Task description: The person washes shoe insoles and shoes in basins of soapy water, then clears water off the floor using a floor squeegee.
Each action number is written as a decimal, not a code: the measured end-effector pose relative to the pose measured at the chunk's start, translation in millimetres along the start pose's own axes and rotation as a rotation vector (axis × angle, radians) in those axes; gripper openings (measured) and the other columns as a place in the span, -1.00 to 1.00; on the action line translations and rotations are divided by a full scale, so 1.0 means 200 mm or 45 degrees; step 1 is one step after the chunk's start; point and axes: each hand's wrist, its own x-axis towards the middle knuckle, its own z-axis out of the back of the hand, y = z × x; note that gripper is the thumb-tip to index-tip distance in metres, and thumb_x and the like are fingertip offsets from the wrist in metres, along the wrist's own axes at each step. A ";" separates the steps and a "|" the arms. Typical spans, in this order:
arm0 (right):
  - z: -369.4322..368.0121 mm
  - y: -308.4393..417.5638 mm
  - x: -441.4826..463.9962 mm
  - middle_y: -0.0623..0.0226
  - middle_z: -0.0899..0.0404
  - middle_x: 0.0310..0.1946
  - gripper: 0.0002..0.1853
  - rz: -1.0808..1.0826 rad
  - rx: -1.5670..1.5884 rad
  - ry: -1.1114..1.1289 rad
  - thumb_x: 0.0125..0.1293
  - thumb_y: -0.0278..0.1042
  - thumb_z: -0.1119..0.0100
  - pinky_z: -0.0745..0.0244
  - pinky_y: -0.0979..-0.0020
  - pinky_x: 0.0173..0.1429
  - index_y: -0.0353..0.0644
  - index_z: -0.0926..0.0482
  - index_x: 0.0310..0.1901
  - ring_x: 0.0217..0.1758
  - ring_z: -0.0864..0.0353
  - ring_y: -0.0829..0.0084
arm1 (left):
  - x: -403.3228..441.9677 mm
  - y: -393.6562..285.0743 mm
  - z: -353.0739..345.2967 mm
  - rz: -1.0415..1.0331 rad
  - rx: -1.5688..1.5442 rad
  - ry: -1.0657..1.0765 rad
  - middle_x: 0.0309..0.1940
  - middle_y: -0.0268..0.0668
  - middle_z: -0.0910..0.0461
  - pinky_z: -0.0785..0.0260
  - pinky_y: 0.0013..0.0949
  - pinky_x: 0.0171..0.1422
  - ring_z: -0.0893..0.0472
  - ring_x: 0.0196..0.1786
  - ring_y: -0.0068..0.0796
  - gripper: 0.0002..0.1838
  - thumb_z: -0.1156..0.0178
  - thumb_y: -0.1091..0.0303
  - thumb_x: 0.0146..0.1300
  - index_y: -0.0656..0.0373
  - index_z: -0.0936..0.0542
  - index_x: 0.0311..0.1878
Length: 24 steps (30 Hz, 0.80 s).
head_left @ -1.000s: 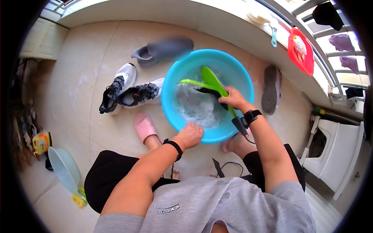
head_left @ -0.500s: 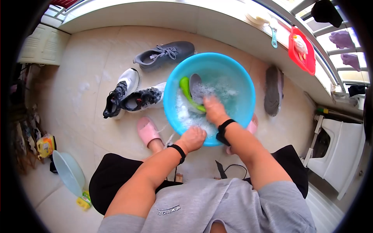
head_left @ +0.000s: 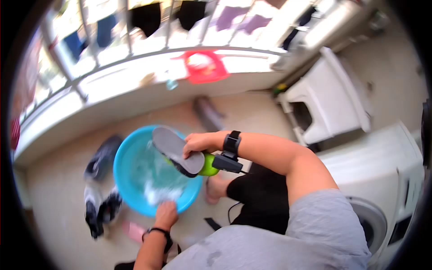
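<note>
Beige tile floor (head_left: pixel 54 189), roomy far left of the round blue plastic basin (head_left: pixel 118 180). Right fingers (head_left: pixel 187 149) hold a flat gray insole (head_left: pixel 167 138) — left fingers (head_left: pixel 167 206) at the rim, grip's unclear.

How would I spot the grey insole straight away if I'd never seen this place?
Find the blue basin of water on the floor. Over its right-hand side in the picture, the person's right hand grips a flat grey insole. Unlike the nearby shoes, it is held off the floor, with a bright green piece beneath.
</note>
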 end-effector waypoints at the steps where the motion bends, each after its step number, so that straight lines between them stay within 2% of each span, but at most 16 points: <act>1: 0.11 -0.04 -0.14 0.19 -0.61 -0.37 -0.86 -0.012 -0.002 -0.107 -0.03 -0.51 -0.19 -0.44 0.37 -0.12 -0.31 -0.60 -0.37 -0.22 -0.58 0.28 | 0.00 0.01 0.00 -0.096 0.062 -0.063 -0.44 -0.11 -0.52 -0.37 -0.13 -0.22 -0.54 -0.31 -0.11 -0.91 -0.03 0.49 -0.05 0.17 -0.46 -0.41; 3: 0.25 -0.15 -0.38 0.25 -0.62 -0.37 -0.86 0.246 0.221 -0.136 -0.01 -0.50 -0.21 -0.45 0.40 -0.08 -0.32 -0.60 -0.37 -0.19 -0.59 0.37 | 0.01 0.00 0.00 -0.025 0.098 -0.006 -0.44 -0.11 -0.53 -0.39 -0.12 -0.23 -0.55 -0.32 -0.09 -0.92 -0.03 0.47 -0.06 0.17 -0.45 -0.43; 4: 0.32 -0.18 -0.54 0.34 -0.62 -0.42 -0.87 0.160 0.685 -0.240 0.03 -0.48 -0.21 -0.48 0.44 -0.16 -0.34 -0.61 -0.38 -0.30 -0.58 0.52 | 0.00 -0.01 0.02 -0.022 0.131 -0.011 -0.45 -0.12 -0.54 -0.39 -0.12 -0.24 -0.56 -0.33 -0.08 -0.93 -0.03 0.47 -0.06 0.17 -0.46 -0.44; 5: 0.39 -0.10 -0.73 0.33 -0.60 -0.45 -0.89 -0.099 0.824 -0.458 0.04 -0.47 -0.22 -0.50 0.43 -0.25 -0.32 -0.61 -0.39 -0.40 -0.58 0.51 | 0.00 -0.03 0.02 -0.005 0.158 -0.014 -0.47 -0.13 -0.54 -0.39 -0.11 -0.25 -0.56 -0.34 -0.08 -0.94 -0.04 0.46 -0.05 0.17 -0.46 -0.45; 6: 0.48 -0.12 -0.89 0.35 -0.58 -0.48 -0.90 0.012 0.880 -0.629 0.04 -0.47 -0.23 -0.51 0.45 -0.33 -0.30 -0.61 -0.40 -0.48 -0.57 0.48 | 0.00 -0.03 0.03 -0.025 0.169 -0.032 -0.47 -0.13 -0.54 -0.39 -0.11 -0.25 -0.56 -0.34 -0.08 -0.94 -0.04 0.46 -0.05 0.17 -0.46 -0.45; 9: 0.82 -0.13 -1.41 0.25 -0.55 -0.32 -0.72 0.153 0.877 -1.286 -0.03 -0.31 -0.25 -0.50 0.39 -0.13 -0.28 -0.56 -0.28 -0.25 -0.56 0.42 | 0.01 -0.02 0.02 -0.026 0.155 0.049 -0.50 -0.14 -0.54 -0.40 -0.11 -0.27 -0.57 -0.37 -0.08 -0.96 -0.04 0.45 -0.06 0.16 -0.46 -0.48; 11: 1.06 -0.11 -1.74 0.21 -0.55 -0.30 -0.59 0.516 0.984 -1.578 0.06 -0.18 -0.24 -0.53 0.35 -0.08 -0.27 -0.46 -0.11 -0.22 -0.57 0.33 | 0.03 -0.02 0.01 0.002 0.183 0.057 -0.49 -0.14 -0.55 -0.40 -0.12 -0.29 -0.57 -0.40 -0.09 -0.97 -0.05 0.45 -0.07 0.15 -0.46 -0.50; 13: 1.27 -0.09 -2.00 0.20 -0.55 -0.27 -0.52 0.769 1.169 -1.486 0.13 -0.03 -0.23 -0.55 0.30 -0.08 -0.25 -0.43 -0.08 -0.21 -0.58 0.30 | 0.03 -0.04 0.03 -0.006 0.180 0.055 -0.48 -0.13 -0.55 -0.40 -0.13 -0.30 -0.57 -0.39 -0.09 -0.96 -0.06 0.44 -0.07 0.14 -0.47 -0.49; 15: 1.37 -0.14 -2.05 0.14 -0.55 -0.26 -0.51 0.945 1.053 -1.752 0.16 0.05 -0.21 -0.58 0.30 -0.11 -0.25 -0.43 -0.12 -0.26 -0.60 0.27 | 0.03 -0.02 0.00 -0.031 0.203 0.038 -0.48 -0.14 -0.56 -0.41 -0.13 -0.30 -0.57 -0.39 -0.09 -0.97 -0.06 0.44 -0.08 0.13 -0.47 -0.49; 16: 1.44 -0.21 -2.02 0.10 -0.55 -0.28 -0.58 0.928 1.107 -1.809 0.17 -0.05 -0.22 -0.61 0.36 -0.23 -0.26 -0.43 -0.17 -0.35 -0.61 0.31 | 0.03 -0.01 -0.01 -0.039 0.209 0.041 -0.48 -0.14 -0.56 -0.41 -0.13 -0.30 -0.57 -0.39 -0.09 -0.97 -0.06 0.44 -0.08 0.13 -0.47 -0.49; 17: 1.40 -0.17 -1.89 0.09 -0.54 -0.34 -0.67 0.946 1.078 -2.082 0.18 -0.17 -0.21 -0.61 0.41 -0.37 -0.27 -0.42 -0.20 -0.43 -0.60 0.34 | 0.03 -0.01 -0.01 -0.030 0.204 0.040 -0.48 -0.14 -0.55 -0.41 -0.13 -0.29 -0.57 -0.38 -0.09 -0.96 -0.06 0.44 -0.08 0.13 -0.47 -0.49; 19: 1.29 -0.09 -1.64 0.15 -0.49 -0.39 -0.77 0.548 0.800 -1.836 0.16 -0.40 -0.15 -0.61 0.35 -0.44 -0.32 -0.38 -0.22 -0.46 -0.60 0.32 | 0.03 -0.01 0.00 -0.021 0.203 0.039 -0.48 -0.15 -0.55 -0.41 -0.13 -0.29 -0.57 -0.37 -0.09 -0.96 -0.07 0.44 -0.08 0.13 -0.47 -0.48; 20: 1.18 -0.06 -1.45 0.13 -0.50 -0.34 -0.78 0.616 0.856 -1.777 0.14 -0.44 -0.14 -0.62 0.33 -0.45 -0.32 -0.39 -0.21 -0.46 -0.59 0.32 | 0.02 -0.02 0.02 0.003 0.196 0.062 -0.48 -0.14 -0.56 -0.40 -0.11 -0.29 -0.58 -0.37 -0.08 -0.94 -0.06 0.43 -0.08 0.13 -0.47 -0.46; 21: 1.15 -0.06 -1.26 0.21 -0.52 -0.33 -0.71 0.406 0.758 -1.645 0.18 -0.34 -0.16 -0.61 0.33 -0.32 -0.29 -0.43 -0.11 -0.34 -0.60 0.34 | 0.01 -0.02 0.02 0.027 0.186 0.091 -0.48 -0.13 -0.56 -0.39 -0.09 -0.28 -0.58 -0.36 -0.07 -0.92 -0.05 0.42 -0.07 0.13 -0.47 -0.44; 22: 1.08 -0.05 -1.10 0.22 -0.52 -0.31 -0.61 0.347 0.586 -1.546 0.18 -0.33 -0.16 -0.62 0.34 -0.34 -0.33 -0.40 0.00 -0.31 -0.60 0.34 | 0.01 -0.03 0.02 0.031 0.184 0.101 -0.48 -0.13 -0.56 -0.39 -0.09 -0.28 -0.58 -0.36 -0.07 -0.92 -0.05 0.42 -0.07 0.13 -0.47 -0.44; 24: 0.95 -0.01 -0.79 0.18 -0.55 -0.34 -0.62 0.195 0.295 -1.232 0.10 -0.31 -0.20 -0.62 0.34 -0.41 -0.38 -0.49 -0.09 -0.44 -0.59 0.33 | 0.01 -0.03 0.03 0.018 0.156 0.075 -0.45 -0.13 -0.56 -0.40 -0.10 -0.27 -0.58 -0.33 -0.08 -0.89 -0.06 0.43 -0.08 0.13 -0.47 -0.40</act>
